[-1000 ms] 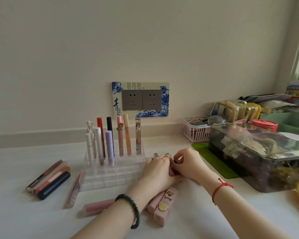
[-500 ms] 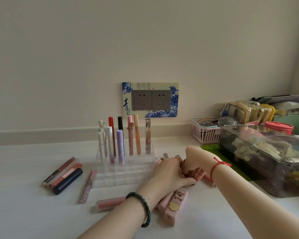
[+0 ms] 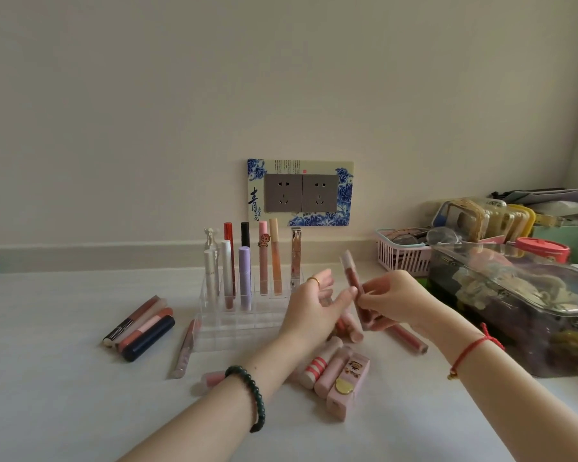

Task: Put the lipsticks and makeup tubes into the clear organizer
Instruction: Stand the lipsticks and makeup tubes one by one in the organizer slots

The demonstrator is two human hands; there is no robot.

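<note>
The clear organizer [image 3: 241, 323] stands mid-table with several tubes upright in its back rows. My right hand [image 3: 392, 300] pinches a dark red lip gloss tube [image 3: 352, 278], held nearly upright above the table just right of the organizer. My left hand [image 3: 311, 308] hovers beside it with fingers relaxed and fingertips touching the tube's middle. More lipsticks lie loose: a group of several [image 3: 141, 328] left of the organizer, a slim tube [image 3: 185, 350] at its front left corner, pink ones [image 3: 334, 375] under my hands, a red tube [image 3: 406, 338] to the right.
A large clear lidded box [image 3: 521, 308] full of items sits at the right, on a green mat. Behind it are a pink basket [image 3: 401, 255] with glasses and other clutter. A decorated double wall socket [image 3: 299, 193] is behind the organizer.
My right hand lifted the dark red tube off the table from the pile and raised it upright. My left hand opened and rose beside it. The view shifted slightly left.
</note>
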